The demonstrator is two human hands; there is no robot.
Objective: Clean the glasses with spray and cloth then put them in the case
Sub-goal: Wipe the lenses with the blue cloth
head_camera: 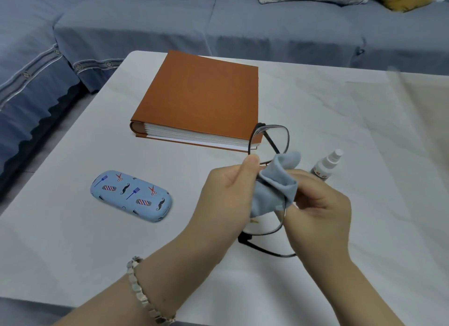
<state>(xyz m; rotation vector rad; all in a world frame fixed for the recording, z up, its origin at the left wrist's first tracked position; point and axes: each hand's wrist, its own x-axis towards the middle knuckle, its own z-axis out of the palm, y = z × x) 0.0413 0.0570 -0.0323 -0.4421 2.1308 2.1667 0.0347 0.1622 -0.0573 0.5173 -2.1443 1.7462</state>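
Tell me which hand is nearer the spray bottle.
Right. The right hand, wiping the glasses with the cloth, sits just in front of the spray bottle, partly covering its base. The left hand pinches the frame farther to the bottle's left.

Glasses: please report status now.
Left hand grips glasses at the frame. Right hand rubs cloth on lens. Case shut, on table. Nothing in the way.

Soft matt cloth point(274, 187); thin dark glasses point(269, 141) frame. Smooth matt pale tabletop point(315, 111). Matt printed case point(131, 195); cloth-textured book point(201, 94) cover.
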